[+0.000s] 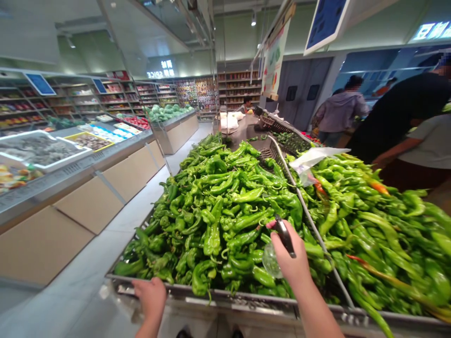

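Observation:
My right hand is wrapped around a clear spray bottle with a black trigger head. It holds the bottle just over a large heap of green peppers, with the nozzle facing away from me. At the front left corner, my left hand is curled over the rim of the pepper bin; its fingertips are partly hidden. Right of a metal divider lies a second heap of longer green peppers, a few of them red or orange.
A crumpled plastic bag lies on the right heap. Several people stand at the right, one in a black top. On the left, a mirror panel rises beside a produce counter. Blue signs hang overhead.

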`<state>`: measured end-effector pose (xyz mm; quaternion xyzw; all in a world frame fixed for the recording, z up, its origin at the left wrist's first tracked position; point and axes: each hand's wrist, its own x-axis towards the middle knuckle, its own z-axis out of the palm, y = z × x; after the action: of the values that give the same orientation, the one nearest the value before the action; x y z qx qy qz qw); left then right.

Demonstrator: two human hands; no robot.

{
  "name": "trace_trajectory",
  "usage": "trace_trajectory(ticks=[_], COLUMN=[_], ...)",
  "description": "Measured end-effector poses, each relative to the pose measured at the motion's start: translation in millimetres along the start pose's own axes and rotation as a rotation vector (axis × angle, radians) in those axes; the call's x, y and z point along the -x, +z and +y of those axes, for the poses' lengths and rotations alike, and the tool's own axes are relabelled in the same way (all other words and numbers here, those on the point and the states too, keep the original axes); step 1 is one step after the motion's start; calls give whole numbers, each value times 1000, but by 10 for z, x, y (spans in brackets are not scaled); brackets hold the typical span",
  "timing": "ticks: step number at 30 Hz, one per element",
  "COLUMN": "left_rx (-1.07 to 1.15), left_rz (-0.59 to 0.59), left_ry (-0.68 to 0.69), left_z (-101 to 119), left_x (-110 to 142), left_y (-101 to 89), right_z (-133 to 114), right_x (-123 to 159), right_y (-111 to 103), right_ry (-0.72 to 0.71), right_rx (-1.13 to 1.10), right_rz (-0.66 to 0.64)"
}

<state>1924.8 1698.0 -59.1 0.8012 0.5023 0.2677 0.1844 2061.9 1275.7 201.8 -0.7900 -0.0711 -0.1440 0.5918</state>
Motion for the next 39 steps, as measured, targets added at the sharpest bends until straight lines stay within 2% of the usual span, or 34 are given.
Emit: trace_trajectory(ticks=[3, 18, 26, 31, 39], left_rx=[6, 26, 0, -8, 14], left_rz=[13, 17, -25, -23, -12], left_ry=[-67, -24, -40, -47, -45], left_z=[25, 78, 135, 177, 156], left_x=[23, 61, 94, 124, 95], left_y=[23, -6, -93, -146, -110], right_z=[-11, -105, -372, -444, -505], right_x=[-50, -222, -287, -260, -164], right_y=[66, 323, 643, 854, 1015], right_ry=[1, 31, -16, -5, -33], right_rx=[-38, -26, -110, -115, -188], right_rz=[-15, -143, -267, -332, -437])
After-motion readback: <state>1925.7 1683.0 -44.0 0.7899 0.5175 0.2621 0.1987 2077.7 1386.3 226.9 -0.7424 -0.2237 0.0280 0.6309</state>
